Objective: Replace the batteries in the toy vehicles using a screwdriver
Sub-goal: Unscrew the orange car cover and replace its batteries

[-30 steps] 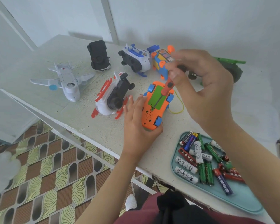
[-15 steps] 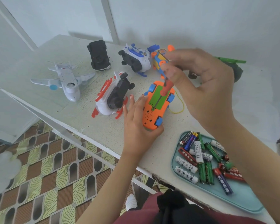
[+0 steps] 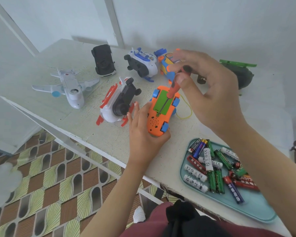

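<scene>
On the white worktop (image 3: 85, 115) the left hand (image 3: 143, 134) cups the near end of an upturned orange plastic toy car (image 3: 154, 124). The right hand (image 3: 210, 86) pinches a red-handled screwdriver (image 3: 173, 88), handle half hidden by blurred fingers (image 3: 191, 56), tip at the green cover's (image 3: 158, 100) near edge.

right grip (image 3: 210, 93) | fingers spread, rolled along screwdriver (image 3: 173, 89) handle | black cap exposed

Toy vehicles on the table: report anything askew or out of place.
Most toys lie belly-up or tipped, such as the black toy car and the white-and-red toy vehicle, which suits battery work. The mixed batteries lie jumbled in the teal plastic tray, which sits right at the white table's near edge. Nothing looks damaged.
</scene>
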Available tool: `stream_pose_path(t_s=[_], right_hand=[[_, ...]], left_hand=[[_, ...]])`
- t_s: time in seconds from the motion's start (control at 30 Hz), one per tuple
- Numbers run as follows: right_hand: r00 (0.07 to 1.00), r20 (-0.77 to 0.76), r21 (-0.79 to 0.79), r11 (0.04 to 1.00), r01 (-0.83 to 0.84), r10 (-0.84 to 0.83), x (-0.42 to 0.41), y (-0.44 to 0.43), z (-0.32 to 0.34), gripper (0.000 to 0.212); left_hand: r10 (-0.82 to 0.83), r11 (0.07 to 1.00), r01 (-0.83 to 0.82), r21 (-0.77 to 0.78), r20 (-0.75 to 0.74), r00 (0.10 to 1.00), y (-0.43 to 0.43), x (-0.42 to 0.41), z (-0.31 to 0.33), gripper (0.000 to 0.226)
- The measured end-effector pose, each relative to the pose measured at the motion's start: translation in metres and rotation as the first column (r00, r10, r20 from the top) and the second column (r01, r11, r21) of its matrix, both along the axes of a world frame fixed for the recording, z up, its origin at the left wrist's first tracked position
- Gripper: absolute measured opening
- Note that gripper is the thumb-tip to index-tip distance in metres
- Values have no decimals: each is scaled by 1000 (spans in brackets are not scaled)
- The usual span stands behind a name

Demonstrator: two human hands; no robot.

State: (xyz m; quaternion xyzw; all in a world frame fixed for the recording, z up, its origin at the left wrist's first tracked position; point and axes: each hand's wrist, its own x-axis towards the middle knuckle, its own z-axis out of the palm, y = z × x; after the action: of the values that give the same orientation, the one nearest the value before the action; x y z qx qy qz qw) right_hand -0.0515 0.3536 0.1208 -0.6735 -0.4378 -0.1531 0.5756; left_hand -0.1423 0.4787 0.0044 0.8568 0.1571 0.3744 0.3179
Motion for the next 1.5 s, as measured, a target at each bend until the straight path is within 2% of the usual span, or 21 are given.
stream_pose_path(t_s=[0.1, 0.33, 0.5, 0.77, 0.97, 1.13, 1.37, 1.5], right_hand=[[999, 30, -30, 999, -26, 27, -2, -1, 0, 29], [1000, 25, 32, 999, 17, -18, 0, 2, 3, 18], [994, -13, -68, 992, -106, 105, 6, 1, -2, 24], [992, 118, -73, 996, -42, 51, 5, 11, 16, 18], [993, 84, -155, 986, -66, 80, 10, 12, 12, 27], [993, 91, -53, 996, -74, 79, 3, 13, 16, 24], [996, 20, -117, 990, -81, 83, 6, 11, 10, 25], [988, 143, -79, 996, -51, 61, 3, 13, 11, 20]], left_hand=[[2, 1000, -2, -8, 0, 1000, -1, 0, 0, 74], [19, 998, -19, -63, -10, 1000, -4, -2, 4, 76], [13, 998, -14, -64, -13, 1000, -3, -2, 3, 75], [-5, 999, 4, -34, -25, 1000, -2, -3, 1, 77], [-2, 1000, 1, -22, -32, 999, -1, -2, 2, 76], [3, 1000, -3, 10, -16, 1000, -4, -2, 4, 75], [6, 1000, -6, -13, -12, 1000, -5, -2, 4, 75], [2, 1000, -2, 12, -17, 1000, -4, -2, 3, 74]])
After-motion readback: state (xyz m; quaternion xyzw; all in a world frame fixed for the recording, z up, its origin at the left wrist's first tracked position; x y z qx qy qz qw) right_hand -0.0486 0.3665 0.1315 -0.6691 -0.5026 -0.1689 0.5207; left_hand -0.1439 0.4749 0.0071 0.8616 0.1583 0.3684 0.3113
